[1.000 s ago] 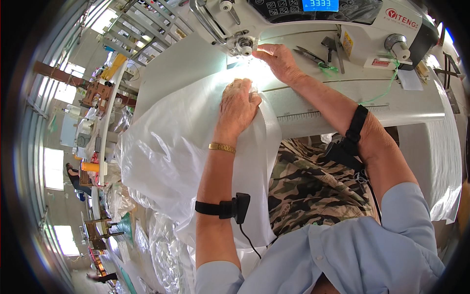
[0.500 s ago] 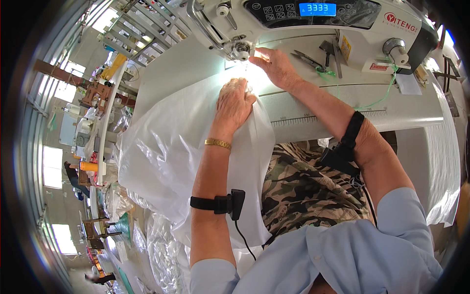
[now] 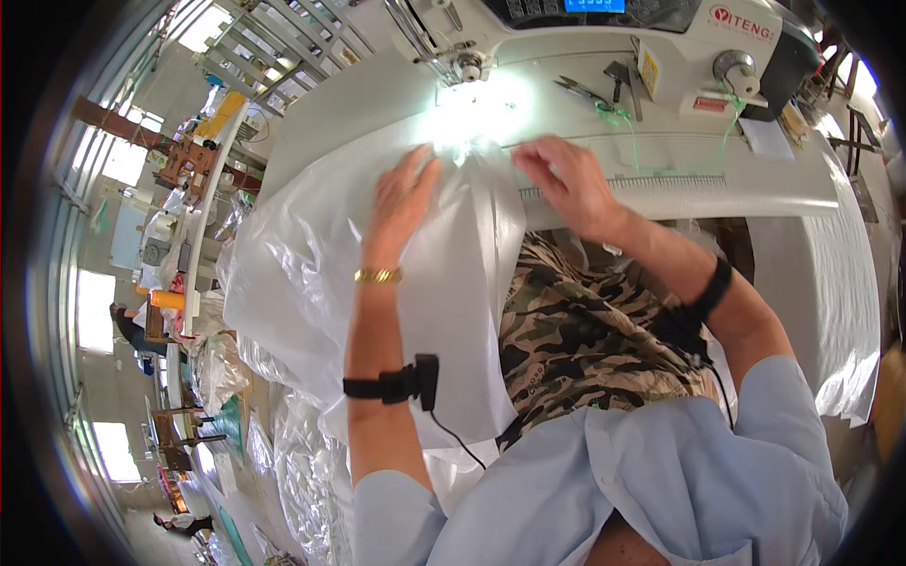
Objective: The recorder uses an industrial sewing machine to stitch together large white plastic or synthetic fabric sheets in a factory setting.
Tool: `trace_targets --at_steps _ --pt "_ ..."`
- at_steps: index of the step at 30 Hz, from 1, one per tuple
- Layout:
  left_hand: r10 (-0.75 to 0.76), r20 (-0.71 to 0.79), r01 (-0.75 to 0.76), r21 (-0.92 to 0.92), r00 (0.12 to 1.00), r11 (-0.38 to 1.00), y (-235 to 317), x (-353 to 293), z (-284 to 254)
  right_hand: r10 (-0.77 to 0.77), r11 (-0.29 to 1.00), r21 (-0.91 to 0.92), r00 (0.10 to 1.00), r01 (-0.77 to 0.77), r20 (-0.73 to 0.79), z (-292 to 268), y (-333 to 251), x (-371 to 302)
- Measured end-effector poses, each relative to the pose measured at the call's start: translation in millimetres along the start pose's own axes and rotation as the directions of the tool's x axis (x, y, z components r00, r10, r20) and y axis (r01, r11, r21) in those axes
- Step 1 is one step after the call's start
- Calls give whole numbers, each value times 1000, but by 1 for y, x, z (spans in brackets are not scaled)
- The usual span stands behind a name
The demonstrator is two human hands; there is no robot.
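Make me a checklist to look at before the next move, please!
1. Light on: ok.
2. Sheet smooth: not ok, it is wrinkled.
3. Left grip away from the machine head: ok.
4. Right grip away from it too: ok.
5. Scissors off the sheet: ok.
6. Needle threaded: cannot tell, the glare hides it.
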State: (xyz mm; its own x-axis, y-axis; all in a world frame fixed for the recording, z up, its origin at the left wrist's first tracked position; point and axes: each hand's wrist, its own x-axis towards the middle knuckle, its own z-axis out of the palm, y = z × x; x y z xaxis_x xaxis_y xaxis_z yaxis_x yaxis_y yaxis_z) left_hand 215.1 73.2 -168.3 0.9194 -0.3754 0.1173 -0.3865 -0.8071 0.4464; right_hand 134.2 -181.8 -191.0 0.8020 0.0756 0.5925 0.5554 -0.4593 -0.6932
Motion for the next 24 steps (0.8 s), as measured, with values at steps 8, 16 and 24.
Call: trace_targets --at_steps 8,16,24 --pt "18 -153 27 287 988 958 -71 -30 -13 -225 954 -61 840 292 494 70 -51 -125" --pt "174 -152 -133 249 973 959 -90 -10 -23 -128 891 -177 606 418 785 89 -31 -142" --pt "240 -203 -183 264 949 947 -109 -24 -28 -416 903 306 787 301 456 -46 -153 -92"
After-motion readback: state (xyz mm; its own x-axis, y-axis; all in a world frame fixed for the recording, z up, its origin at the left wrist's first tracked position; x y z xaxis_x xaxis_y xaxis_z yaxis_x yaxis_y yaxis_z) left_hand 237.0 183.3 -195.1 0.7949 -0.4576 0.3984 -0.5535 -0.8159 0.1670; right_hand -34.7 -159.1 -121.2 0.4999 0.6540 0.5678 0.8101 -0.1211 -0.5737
